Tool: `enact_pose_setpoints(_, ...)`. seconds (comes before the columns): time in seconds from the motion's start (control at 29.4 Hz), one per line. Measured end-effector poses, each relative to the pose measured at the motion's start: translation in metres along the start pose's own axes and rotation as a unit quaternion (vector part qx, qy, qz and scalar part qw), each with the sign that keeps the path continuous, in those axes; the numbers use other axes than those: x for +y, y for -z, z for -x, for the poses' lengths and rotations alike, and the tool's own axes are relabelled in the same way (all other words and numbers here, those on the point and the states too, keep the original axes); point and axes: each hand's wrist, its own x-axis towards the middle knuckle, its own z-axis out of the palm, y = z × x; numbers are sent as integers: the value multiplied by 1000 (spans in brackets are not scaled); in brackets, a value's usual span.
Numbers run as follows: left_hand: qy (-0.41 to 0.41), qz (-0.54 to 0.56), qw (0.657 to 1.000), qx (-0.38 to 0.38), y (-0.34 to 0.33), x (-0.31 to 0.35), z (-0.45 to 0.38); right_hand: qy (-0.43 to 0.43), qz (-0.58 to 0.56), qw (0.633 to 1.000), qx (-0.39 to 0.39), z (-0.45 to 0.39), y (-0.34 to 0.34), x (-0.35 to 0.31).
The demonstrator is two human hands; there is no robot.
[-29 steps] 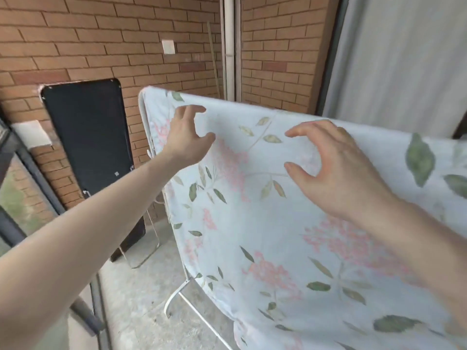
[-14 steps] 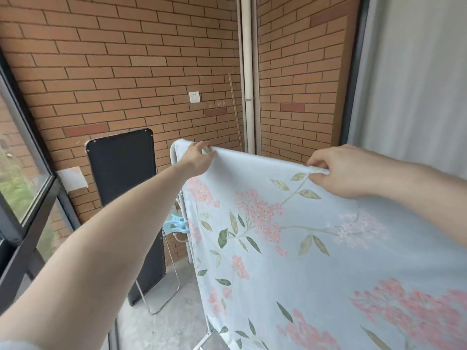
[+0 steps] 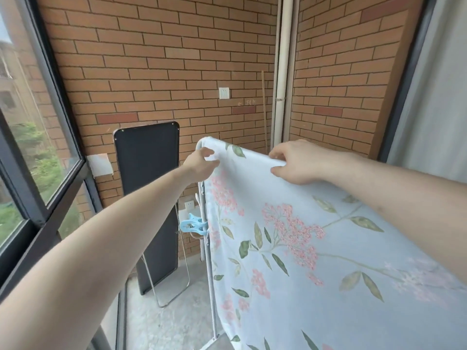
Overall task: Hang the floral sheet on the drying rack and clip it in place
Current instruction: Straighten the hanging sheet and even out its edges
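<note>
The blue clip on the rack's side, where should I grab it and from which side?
Pinch the blue clip by its two spread handle ends, coming in from the left. Those ends stick out leftward, away from the rack post, while its mouth faces the sheet.

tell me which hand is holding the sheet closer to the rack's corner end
The left hand: it grips the floral sheet right by the rounded corner of the drying rack, while the right hand pinches the top edge further along.
</note>
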Motion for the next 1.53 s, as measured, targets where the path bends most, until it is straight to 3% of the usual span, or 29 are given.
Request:
enact_pose_setpoints(0.24, -39, -7, 999, 17, 10, -49, -65, 33, -23, 999, -19, -122, -1, -31)
enact_pose_setpoints(0.37, -65, 73, 995, 13, 8, -82, -104, 28, -63, 997, -31, -201, -16, -45)
enact_pose_setpoints(0.48, -82, 142, 986, -31, 10, -107, -134, 29, -115, 992, -47, -259, -30, -60)
enact_pose_setpoints(0.65, -134, 203, 969, -34, 17, -120, -156, 41, -214, 971, -97, -306, -41, -71)
enact_pose_setpoints(1.02, -145, 230, 961, 50, 33, -104, -182, 62, -104, 991, -60, -337, -35, -76)
enact_pose_setpoints(1.33, -91, 228, 965, 88, 47, -108, -198, 84, -76, 989, 92, -368, -40, -91)
enact_pose_setpoints(1.53, -77, 185, 978, 65, 29, -108, -198, 37, -68, 997, 8, -365, -64, -81)
